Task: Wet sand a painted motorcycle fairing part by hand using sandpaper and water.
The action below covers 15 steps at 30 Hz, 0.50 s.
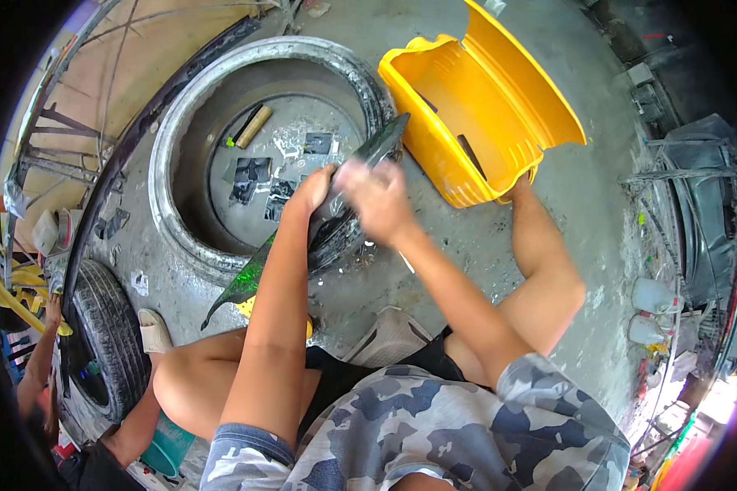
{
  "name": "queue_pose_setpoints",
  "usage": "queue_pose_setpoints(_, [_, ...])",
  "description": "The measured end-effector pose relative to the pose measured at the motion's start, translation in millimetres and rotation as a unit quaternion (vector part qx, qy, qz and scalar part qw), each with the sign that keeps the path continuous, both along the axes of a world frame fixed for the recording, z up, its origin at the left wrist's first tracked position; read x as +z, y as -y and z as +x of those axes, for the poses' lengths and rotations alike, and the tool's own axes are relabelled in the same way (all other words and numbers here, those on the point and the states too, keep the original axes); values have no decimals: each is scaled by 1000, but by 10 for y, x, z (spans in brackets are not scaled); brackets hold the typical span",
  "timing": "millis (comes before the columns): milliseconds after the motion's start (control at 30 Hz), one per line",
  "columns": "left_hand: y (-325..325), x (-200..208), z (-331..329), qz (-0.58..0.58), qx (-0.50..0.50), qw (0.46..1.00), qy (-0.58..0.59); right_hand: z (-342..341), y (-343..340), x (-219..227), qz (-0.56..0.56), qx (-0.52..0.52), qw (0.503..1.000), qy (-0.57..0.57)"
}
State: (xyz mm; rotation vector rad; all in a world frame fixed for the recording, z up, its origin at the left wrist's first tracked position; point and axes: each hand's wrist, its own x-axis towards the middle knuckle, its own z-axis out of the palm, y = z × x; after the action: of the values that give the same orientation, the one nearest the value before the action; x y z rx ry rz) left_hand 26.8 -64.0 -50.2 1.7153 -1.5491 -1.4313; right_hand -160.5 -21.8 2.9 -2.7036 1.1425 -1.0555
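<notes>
A long, pointed panel [250,278], glossy green at its near end and dark toward its far end, lies slanted across the rim of a big grey tire [168,176]. My left hand [313,192] is closed round the panel's edge near its middle. Over the panel's far half is my right hand [378,200], smeared by motion; whether its fingers hold something cannot be made out. Inside the tire are a tan cylinder [255,127] and several dark square scraps [252,170]. My left forearm hides part of the panel.
A large yellow plastic bin-like shell [442,155] stands beyond my right knee. A second tire [110,335] leans at the left, where another person's arm [39,360] shows. Beneath me is a grey plastic stool [389,335]. Clear jugs [653,296] line the right side.
</notes>
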Motion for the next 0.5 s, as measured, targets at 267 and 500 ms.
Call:
queue_pose_setpoints(267, [-69, -87, 54, -2, -11, 999, 46, 150, -202, 70, 65, -13, 995, 79])
queue_pose_setpoints(500, [49, 189, -222, 21, 45, 996, 71, -341, 819, 377, 158, -242, 957, 11])
